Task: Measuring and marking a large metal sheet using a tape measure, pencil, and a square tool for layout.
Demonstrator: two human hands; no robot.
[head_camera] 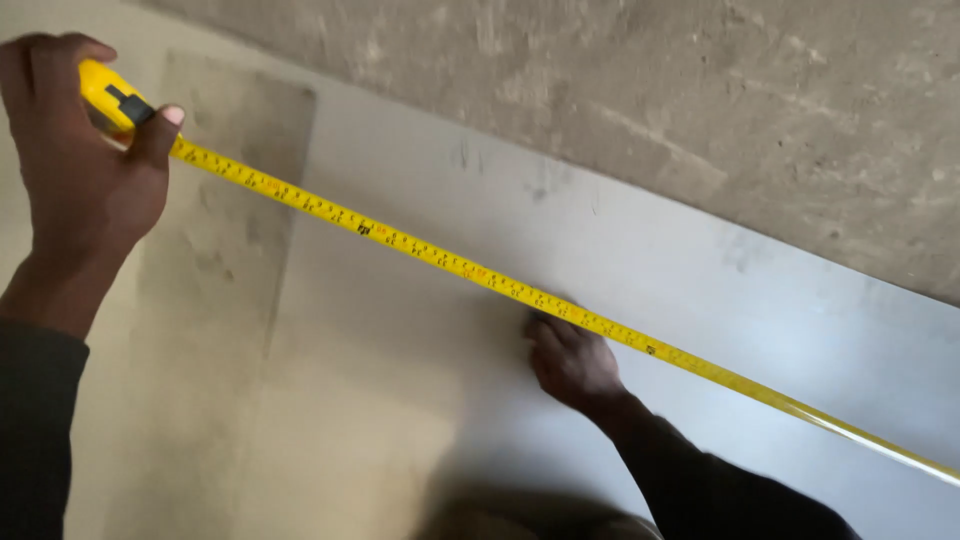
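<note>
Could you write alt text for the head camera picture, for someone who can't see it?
Seen from above, a left hand grips a yellow tape measure case while its yellow tape stretches diagonally across a pale grey sheet lying on a rough concrete floor. The right hand, in a dark sleeve, presses near the tape's middle.

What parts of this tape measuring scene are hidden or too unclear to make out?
- Tape measure case, head view: mostly covered by the left hand.
- Tape blade: its far end is cut off by the right edge.
- Right hand: fingertips blurred against the metal sheet, so whether they pin the blade cannot be told.
- Blade markings: too small to read.
</note>
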